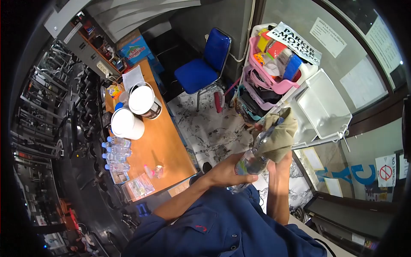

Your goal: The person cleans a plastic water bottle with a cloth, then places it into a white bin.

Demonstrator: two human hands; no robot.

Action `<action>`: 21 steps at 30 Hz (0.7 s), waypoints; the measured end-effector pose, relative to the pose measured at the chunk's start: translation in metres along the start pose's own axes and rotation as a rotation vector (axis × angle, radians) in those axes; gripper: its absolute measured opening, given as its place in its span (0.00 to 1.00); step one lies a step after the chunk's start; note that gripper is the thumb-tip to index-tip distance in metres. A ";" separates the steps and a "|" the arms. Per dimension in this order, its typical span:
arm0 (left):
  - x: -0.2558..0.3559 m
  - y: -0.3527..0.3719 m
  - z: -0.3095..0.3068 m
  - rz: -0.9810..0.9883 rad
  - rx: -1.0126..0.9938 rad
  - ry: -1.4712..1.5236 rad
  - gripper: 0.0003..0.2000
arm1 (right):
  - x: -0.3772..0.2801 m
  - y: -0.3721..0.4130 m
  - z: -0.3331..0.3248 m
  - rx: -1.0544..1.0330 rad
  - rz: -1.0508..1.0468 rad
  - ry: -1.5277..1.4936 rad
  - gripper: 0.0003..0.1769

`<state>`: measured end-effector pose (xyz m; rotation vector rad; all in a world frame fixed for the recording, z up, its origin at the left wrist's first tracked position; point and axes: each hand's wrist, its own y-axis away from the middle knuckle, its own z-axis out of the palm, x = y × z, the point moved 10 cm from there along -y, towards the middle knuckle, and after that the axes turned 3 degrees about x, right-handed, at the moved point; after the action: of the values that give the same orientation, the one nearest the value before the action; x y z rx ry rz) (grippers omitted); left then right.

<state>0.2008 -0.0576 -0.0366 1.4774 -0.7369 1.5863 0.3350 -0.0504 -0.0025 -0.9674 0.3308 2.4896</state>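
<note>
A clear plastic bottle (pixel 252 162), tilted with its upper end away from me, is in my left hand (pixel 227 171), whose fingers are wrapped round its lower part. An olive-green cloth (pixel 280 136) drapes over the bottle's upper end. My right hand (pixel 280 165) is closed on the cloth from below, beside the bottle; part of its fingers is hidden behind the cloth. Both hands are close together in front of my blue shirt.
A wooden table (pixel 165 156) at left holds two white buckets (pixel 127 124), several water bottles (pixel 116 153) and a pink-topped spray bottle (pixel 154 171). Beyond stands a blue chair (pixel 199 73). Stacked baskets (pixel 274 81) and a white rack (pixel 323 105) are at right.
</note>
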 end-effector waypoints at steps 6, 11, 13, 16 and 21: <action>-0.003 0.025 0.097 -0.296 -0.536 1.065 0.38 | -0.011 0.002 0.010 -0.029 0.214 -0.318 0.32; 0.018 0.023 0.144 -0.124 -0.970 1.654 0.34 | -0.005 0.016 0.023 -0.228 0.344 -0.859 0.32; 0.011 0.012 0.144 -0.108 -0.898 1.642 0.35 | -0.005 0.011 0.014 -0.241 0.368 -0.700 0.29; -0.031 -0.003 0.119 -0.215 -0.397 0.986 0.34 | 0.001 0.013 -0.020 -0.176 0.420 -0.472 0.28; -0.051 0.001 0.083 -0.263 -0.045 0.373 0.24 | 0.004 0.033 -0.080 -0.120 0.302 -0.180 0.33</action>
<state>0.2393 -0.1384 -0.0748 1.1462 -0.3469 1.5671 0.3624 -0.1079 -0.0620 -0.7774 0.2895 2.8769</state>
